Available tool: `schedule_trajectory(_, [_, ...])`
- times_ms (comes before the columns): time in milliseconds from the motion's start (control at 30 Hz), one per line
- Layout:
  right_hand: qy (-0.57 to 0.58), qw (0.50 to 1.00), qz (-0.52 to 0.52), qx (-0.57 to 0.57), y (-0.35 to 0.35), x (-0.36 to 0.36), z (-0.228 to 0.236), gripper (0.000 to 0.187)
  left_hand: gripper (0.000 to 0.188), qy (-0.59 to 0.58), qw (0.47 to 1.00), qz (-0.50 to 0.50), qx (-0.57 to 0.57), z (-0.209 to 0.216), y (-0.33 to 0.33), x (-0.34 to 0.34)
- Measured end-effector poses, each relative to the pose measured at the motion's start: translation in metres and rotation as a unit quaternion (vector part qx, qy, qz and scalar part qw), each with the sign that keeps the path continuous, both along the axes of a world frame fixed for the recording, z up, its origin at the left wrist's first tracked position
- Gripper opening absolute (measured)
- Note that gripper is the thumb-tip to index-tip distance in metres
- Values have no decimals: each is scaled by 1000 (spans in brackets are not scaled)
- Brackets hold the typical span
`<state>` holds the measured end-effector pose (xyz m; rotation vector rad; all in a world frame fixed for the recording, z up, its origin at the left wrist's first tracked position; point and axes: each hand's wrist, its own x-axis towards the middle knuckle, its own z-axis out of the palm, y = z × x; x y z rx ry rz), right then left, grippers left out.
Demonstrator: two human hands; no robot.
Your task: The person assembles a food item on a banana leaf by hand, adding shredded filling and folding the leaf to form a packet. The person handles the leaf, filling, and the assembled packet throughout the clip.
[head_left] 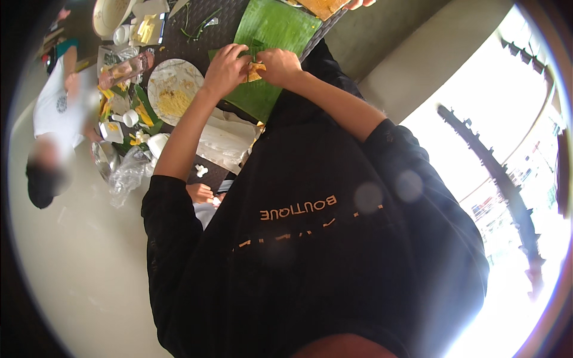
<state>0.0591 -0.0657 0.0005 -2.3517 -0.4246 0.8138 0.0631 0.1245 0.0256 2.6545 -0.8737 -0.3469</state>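
Note:
Both of my hands meet over a green banana leaf (pixel 280 27) spread at the table's edge. Between them is a small yellow-brown piece of food (pixel 255 73), partly covered by fingers. My left hand (pixel 227 70) is closed, its fingertips curled at the left side of the piece. From the other side, my right hand (pixel 279 65) pinches it with bent fingers. A narrow green strip (pixel 255 46) shows just beyond the fingertips; whether it is tied round the food I cannot tell.
Left of my left forearm lies a round marbled plate (pixel 173 80) with yellow crumbly food. Beyond it are a clear bottle (pixel 126 69), a white cup (pixel 130 118) and crumpled plastic (pixel 128 170). A person in a white shirt (pixel 57 116) is at the left. Another person's hand (pixel 200 192) shows by my left sleeve.

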Motion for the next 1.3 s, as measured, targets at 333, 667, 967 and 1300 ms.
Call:
schedule_trajectory(333, [-16, 999, 20, -38, -21, 45, 36, 37, 18, 49, 739, 615, -270, 14, 7, -92])
schedule_trajectory(667, [8, 981, 194, 13, -12, 81, 21, 39, 34, 145, 524, 788, -288, -22, -93, -174])
schedule_trajectory(967, [-80, 932, 351, 30, 5, 110, 14, 45, 45, 100, 419, 879, -206, -51, -128, -154])
schedule_trajectory(1300, [-65, 923, 368, -92, 16, 97, 21, 43, 47, 161, 285, 924, -197, -50, -118, -123])
